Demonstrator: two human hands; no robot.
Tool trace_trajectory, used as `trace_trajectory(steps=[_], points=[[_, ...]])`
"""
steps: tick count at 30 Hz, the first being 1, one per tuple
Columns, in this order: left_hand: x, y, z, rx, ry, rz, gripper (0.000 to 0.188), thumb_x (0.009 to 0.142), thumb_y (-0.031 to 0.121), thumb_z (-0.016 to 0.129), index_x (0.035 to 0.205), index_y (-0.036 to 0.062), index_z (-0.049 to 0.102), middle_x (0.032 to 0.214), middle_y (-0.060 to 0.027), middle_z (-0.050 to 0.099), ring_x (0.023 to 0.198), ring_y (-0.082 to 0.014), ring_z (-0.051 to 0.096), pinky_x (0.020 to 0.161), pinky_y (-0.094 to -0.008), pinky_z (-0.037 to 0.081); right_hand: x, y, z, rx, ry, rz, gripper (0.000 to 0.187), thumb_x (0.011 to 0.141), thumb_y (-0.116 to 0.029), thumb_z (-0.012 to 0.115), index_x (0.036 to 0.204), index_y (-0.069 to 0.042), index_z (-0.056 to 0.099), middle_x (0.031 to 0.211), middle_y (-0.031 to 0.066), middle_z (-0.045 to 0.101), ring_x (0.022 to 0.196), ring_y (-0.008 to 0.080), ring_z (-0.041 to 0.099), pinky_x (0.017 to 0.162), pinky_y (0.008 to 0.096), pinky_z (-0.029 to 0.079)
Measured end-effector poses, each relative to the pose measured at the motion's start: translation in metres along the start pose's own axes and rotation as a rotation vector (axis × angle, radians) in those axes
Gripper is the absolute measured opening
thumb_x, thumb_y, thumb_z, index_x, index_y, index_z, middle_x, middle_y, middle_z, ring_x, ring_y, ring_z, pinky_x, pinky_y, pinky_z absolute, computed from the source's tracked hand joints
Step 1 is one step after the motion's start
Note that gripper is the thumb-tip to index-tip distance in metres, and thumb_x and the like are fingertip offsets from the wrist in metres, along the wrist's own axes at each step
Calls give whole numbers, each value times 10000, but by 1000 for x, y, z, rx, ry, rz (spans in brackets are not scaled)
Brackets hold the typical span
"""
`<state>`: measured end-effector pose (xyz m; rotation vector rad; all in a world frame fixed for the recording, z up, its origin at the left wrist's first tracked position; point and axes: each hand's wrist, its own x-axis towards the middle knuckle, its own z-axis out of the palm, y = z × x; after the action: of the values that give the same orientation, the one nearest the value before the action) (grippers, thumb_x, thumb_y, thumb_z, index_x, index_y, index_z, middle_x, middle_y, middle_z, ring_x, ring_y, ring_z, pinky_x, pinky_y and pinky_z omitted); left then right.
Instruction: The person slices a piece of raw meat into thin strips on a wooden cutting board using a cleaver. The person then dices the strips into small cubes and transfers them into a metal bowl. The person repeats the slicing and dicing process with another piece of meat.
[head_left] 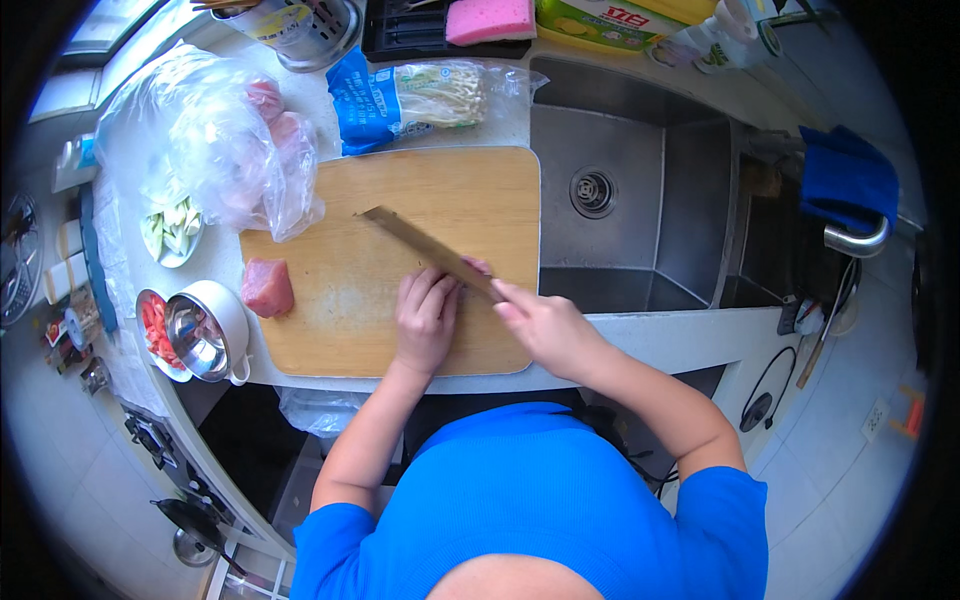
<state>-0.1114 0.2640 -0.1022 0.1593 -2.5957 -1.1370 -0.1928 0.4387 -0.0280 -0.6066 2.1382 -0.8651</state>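
Note:
My right hand (545,328) grips the handle of a kitchen knife (425,240), its broad blade slanting to the far left over the wooden cutting board (350,335). Curled fingers of my left hand (427,318) press down on a piece of raw meat (479,265) right beside the blade. Only a pink bit of that meat shows past the knife; my fingers and the blade hide the rest. Another chunk of raw meat (267,288) lies apart on the board's left edge.
Left of the board are a white-sided metal cup (222,320), a dish of red pieces (155,330), a dish of pale green slices (172,240) and plastic bags (220,150) with meat. Beyond lies packaged enoki mushrooms (440,97). A steel sink (620,135) is at right.

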Motion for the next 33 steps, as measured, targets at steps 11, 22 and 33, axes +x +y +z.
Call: trace_trajectory(steps=[11,22,33], points=[[-9,-5,3,38,20,13,327,715,-48,708,1035,17,685,1016,-133,668,957,-343,623,832,-420,509,-59,-8,-24,-5,-41,6,445,978,-276,534,1262,65,521,770,256,662,686,405,672,616,451,550],[3,-3,-1,-1,-25,-8,278,725,-47,686,1000,-10,672,958,-169,636,942,-374,596,827,-446,495,19,-11,-1,22,-114,-45,429,982,-248,510,1302,37,498,915,288,653,861,432,657,767,446,540],[2,-3,4,-7,-1,15,253,734,-52,662,984,-16,666,992,-166,649,963,-371,606,847,-439,492,15,-13,10,30,-5,-68,410,976,-241,514,1299,12,516,806,276,651,749,429,657,717,451,545]])
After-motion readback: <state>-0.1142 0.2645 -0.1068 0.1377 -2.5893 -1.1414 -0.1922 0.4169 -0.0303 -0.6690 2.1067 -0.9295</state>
